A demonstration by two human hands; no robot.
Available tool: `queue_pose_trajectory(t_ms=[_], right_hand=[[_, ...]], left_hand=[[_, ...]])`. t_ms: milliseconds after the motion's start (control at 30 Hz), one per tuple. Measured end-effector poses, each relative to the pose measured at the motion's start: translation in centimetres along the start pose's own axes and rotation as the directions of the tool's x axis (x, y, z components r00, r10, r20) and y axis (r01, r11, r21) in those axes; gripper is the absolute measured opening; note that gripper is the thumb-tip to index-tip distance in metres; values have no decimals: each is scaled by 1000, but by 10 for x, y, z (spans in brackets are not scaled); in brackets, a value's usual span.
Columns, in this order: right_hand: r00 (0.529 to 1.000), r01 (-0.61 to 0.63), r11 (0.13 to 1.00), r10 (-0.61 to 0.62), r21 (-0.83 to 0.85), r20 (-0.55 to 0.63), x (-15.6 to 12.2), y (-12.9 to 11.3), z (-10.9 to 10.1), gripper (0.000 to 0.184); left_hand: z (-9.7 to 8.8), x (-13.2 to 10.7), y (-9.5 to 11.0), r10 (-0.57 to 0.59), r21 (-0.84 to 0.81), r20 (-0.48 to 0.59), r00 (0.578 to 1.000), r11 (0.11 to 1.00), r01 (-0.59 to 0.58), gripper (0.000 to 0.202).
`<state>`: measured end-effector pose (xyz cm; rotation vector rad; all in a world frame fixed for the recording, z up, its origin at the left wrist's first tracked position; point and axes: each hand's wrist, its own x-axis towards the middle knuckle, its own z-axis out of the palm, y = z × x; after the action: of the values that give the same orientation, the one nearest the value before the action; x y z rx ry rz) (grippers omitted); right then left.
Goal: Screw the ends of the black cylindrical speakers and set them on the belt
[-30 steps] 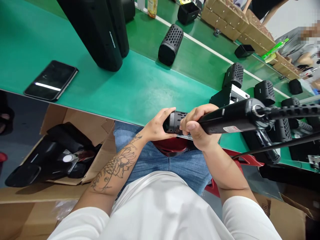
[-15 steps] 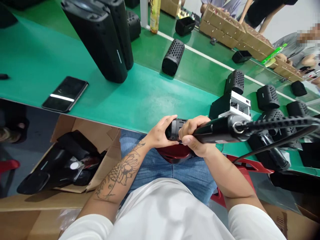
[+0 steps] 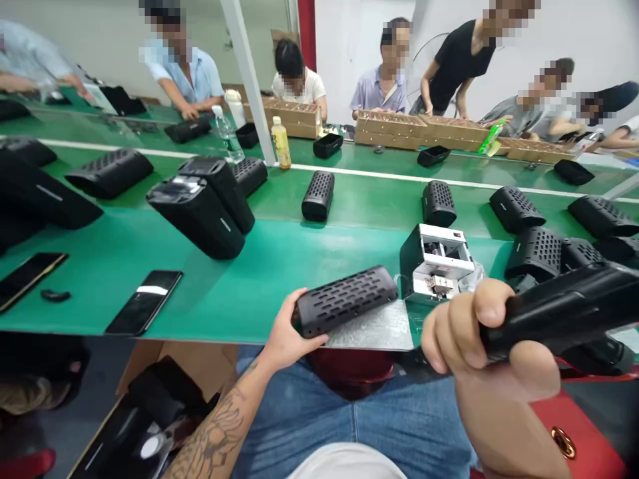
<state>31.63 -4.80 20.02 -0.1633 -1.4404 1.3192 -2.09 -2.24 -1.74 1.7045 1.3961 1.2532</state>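
Observation:
My left hand is closed around the near left end of a black perforated housing, slotted side up and tilted slightly. It lies over a bare metal plate at the bench edge; whether its underside touches the plate is hard to tell. My right hand wraps around a black electric screwdriver, close to the camera and to the right of the housing. Its tip points left, low over my lap, and is blurred. Just beyond the housing stands a white and black screw feeder.
Tall black casings stand back left, near a phone. Several perforated housings crowd the right. One housing sits on the green conveyor. Below the bench, an open carton holds black parts. Co-workers work across the line.
The view has tilted up toward the far side. The housing has gone from over my lap to the bench edge. My right hand has moved right with the screwdriver, away from the housing.

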Motion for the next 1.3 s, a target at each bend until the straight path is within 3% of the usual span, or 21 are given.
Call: queue_pose_trajectory(t_ms=[67,167,267,367,500,633,700,767,833,900,933,967,1033,1100,1133,1233,1300], right_hand=[[998,-53,998,54,27,-20,-17,-8,-27,23],[972,-148,981,168,125,-167,-42,10,-58,26],[900,-215,935,302,282,-314,-60,41,-75,32],[857,-216,891,369,399,-360,-75,57,-89,39],[840,-153,928,304,341,-450,-93,52,-109,46],[835,-5,991,76,131,-545,-95,31,-122,53],[835,25,999,-9,22,-549,-88,22,-128,56],[813,29,995,-79,-97,-577,-77,15,-135,61],[760,36,969,-187,-246,-623,-66,10,-143,65],[700,73,911,-337,-406,-629,-56,6,-149,66],[679,102,877,-406,-469,-611,-51,5,-152,66],[666,132,848,-459,-513,-588,-47,4,-155,64],[659,164,820,-505,-549,-557,-36,3,-158,62],[669,162,808,-513,-567,-538,-25,3,-158,62],[678,156,804,-510,-574,-529,-20,4,-158,63],[723,122,808,-470,-576,-506,-7,9,-157,67],[755,88,814,-431,-575,-494,-2,14,-158,71]], left_hand=[[3,27,0,-53,-54,-112,992,997,47,115],[30,102,16,-131,-137,-318,939,986,91,114],[83,196,44,-225,-165,-463,857,972,166,109],[139,283,66,-227,-138,-494,840,974,182,113],[193,362,79,-213,-80,-489,846,977,199,111],[216,392,80,-223,-13,-445,867,970,243,112],[211,392,76,-224,25,-411,884,966,257,115],[193,388,64,-178,82,-380,908,971,224,118],[163,382,46,51,205,-363,930,978,26,112],[130,377,27,260,283,-409,875,948,-149,116],[116,376,20,275,289,-458,845,945,-151,122],[105,376,14,207,255,-517,831,964,-81,130],[92,381,7,-61,112,-600,797,981,160,135],[89,390,5,-271,-18,-610,744,944,329,125],[89,395,5,-313,-50,-610,728,932,359,119],[80,391,5,-294,-111,-611,735,951,289,107],[62,366,2,-244,-170,-585,773,969,177,110]])
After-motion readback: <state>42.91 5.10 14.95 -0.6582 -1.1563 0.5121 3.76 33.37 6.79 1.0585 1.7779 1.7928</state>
